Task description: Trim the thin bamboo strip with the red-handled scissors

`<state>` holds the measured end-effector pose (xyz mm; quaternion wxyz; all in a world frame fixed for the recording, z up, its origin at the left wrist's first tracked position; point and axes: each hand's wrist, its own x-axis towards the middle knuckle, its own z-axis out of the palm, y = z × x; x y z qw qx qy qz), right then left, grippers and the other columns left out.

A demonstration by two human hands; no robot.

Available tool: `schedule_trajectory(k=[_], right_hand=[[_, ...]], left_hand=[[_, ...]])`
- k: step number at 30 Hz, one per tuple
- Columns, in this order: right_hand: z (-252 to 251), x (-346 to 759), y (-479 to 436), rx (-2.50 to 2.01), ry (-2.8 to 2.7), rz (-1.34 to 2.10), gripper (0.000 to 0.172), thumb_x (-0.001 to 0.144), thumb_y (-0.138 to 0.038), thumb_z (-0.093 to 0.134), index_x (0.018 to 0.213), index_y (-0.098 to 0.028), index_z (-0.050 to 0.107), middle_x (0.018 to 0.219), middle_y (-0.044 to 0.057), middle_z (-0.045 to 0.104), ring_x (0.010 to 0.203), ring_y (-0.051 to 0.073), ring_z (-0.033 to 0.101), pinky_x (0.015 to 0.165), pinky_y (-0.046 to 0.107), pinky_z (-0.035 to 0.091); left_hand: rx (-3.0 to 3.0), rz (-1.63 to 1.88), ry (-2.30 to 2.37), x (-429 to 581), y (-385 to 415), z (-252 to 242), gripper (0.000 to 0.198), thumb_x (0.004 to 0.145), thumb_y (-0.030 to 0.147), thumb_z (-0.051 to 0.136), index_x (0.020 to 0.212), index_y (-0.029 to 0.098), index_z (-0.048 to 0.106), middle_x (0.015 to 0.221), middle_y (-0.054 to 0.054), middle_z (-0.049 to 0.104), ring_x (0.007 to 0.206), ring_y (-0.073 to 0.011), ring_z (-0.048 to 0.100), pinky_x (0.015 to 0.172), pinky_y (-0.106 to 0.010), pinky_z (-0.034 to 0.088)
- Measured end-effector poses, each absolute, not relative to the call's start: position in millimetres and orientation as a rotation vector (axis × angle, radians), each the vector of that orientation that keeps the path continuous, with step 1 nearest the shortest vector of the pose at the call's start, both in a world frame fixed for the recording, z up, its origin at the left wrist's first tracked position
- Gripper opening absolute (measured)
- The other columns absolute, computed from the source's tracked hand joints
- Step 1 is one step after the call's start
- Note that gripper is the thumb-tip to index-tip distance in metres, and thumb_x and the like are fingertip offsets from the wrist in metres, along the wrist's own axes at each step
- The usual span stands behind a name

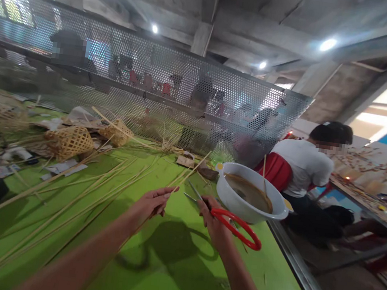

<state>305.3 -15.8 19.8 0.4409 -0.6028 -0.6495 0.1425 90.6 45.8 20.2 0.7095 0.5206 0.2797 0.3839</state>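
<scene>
Holding a thin pale strip (193, 171) in the left-hand grip (152, 202), pinched narrow, just above the green surface (286, 275). Running lengthwise away and a bit to the right from there, past the tips of the scissors (220, 212). Got those, red-handled, in the right-hand grip (213, 220), with blades a little apart and pointing left, just beside the strip. Can't tell the exact gap, tbh. Clearly nearer the left-hand grip, with a white bowl (231, 200) off to the right.
</scene>
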Motion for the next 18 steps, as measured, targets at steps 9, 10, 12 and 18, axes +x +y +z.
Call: schedule_trajectory(k=[9, 10, 12, 18], right_hand=[[24.5, 296.1, -25.8, -1.52, -1.738, 0.327, 0.029, 0.091, -0.043, 0.046, 0.074, -0.022, 0.056, 0.065, -0.003, 0.054, 0.06, 0.013, 0.049, 0.054, 0.022, 0.038], [25.4, 294.7, -27.1, -1.522, -1.749, 0.325, 0.029, 0.091, -0.044, 0.046, 0.074, -0.022, 0.057, 0.065, -0.003, 0.054, 0.06, 0.013, 0.05, 0.054, 0.022, 0.038], [26.4, 293.4, -29.0, -1.538, -1.736, 0.299, 0.031, 0.092, -0.045, 0.044, 0.076, -0.022, 0.058, 0.065, -0.003, 0.055, 0.059, 0.013, 0.049, 0.054, 0.022, 0.037], [25.5, 291.0, -31.0, -1.546, -1.747, 0.265, 0.033, 0.093, -0.045, 0.041, 0.076, -0.021, 0.058, 0.066, -0.002, 0.056, 0.06, 0.013, 0.05, 0.055, 0.023, 0.038]], left_hand=[[1.07, 0.81, 0.581, 91.3, 37.8, 21.4, 0.045, 0.08, 0.032, 0.061, 0.122, 0.016, 0.061, 0.043, 0.009, 0.032, 0.043, -0.0073, 0.027, 0.058, -0.023, 0.038], [1.073, 0.805, 0.581, 91.4, 37.9, 20.9, 0.044, 0.08, 0.032, 0.061, 0.121, 0.016, 0.061, 0.043, 0.009, 0.032, 0.042, -0.0072, 0.026, 0.058, -0.023, 0.038], [1.076, 0.792, 0.57, 91.9, 37.7, 20.0, 0.044, 0.081, 0.032, 0.06, 0.122, 0.017, 0.061, 0.043, 0.01, 0.032, 0.042, -0.007, 0.025, 0.059, -0.023, 0.039], [1.058, 0.776, 0.548, 92.9, 36.8, 16.9, 0.043, 0.082, 0.033, 0.06, 0.121, 0.017, 0.061, 0.043, 0.01, 0.032, 0.042, -0.007, 0.024, 0.061, -0.023, 0.039]])
